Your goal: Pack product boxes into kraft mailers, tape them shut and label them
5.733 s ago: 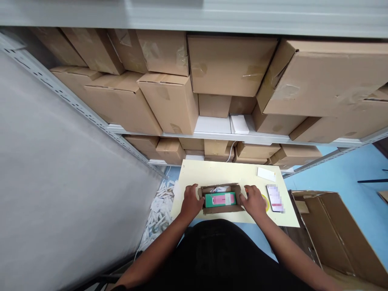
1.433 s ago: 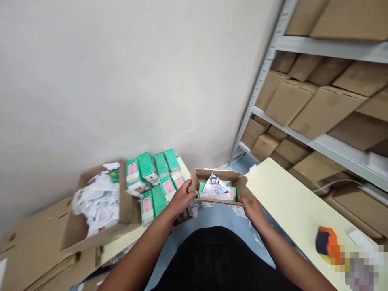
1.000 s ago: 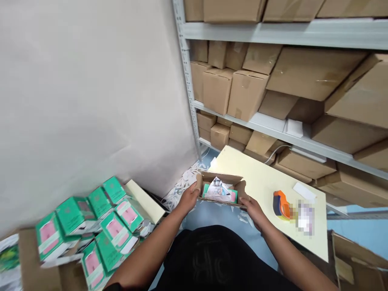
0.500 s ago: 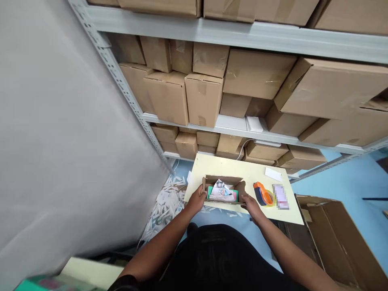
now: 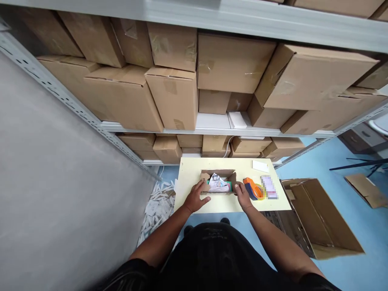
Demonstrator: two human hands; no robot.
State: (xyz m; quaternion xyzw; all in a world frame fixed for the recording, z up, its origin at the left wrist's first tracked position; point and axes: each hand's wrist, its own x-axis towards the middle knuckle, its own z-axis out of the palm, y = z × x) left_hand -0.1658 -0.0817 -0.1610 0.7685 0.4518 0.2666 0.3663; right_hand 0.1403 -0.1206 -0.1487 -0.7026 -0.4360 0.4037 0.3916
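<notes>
A small open cardboard box [image 5: 218,192] stands on the pale yellow tabletop [image 5: 189,173]. Crumpled printed paper [image 5: 217,184] lies inside it, over something green and pink that is mostly covered. My left hand [image 5: 196,197] rests its fingers on the box's left end flap [image 5: 205,182], the thumb spread apart toward me. At the right end, my right hand [image 5: 243,196] has its fingers closed at the right flap. Just right of that hand lies an orange and blue tape dispenser [image 5: 254,189].
A white box [image 5: 260,165] and a blurred-out flat item [image 5: 269,186] lie on the table's right side. Behind stands a metal shelf [image 5: 212,131] packed with cardboard boxes. A large open carton [image 5: 321,210] sits on the floor at right; paper scraps [image 5: 157,206] are heaped at left.
The box has come down onto the table from between both hands. My left hand has loosened and spread on its left flap, now tilted inward. The camera view has shifted toward the shelf.
</notes>
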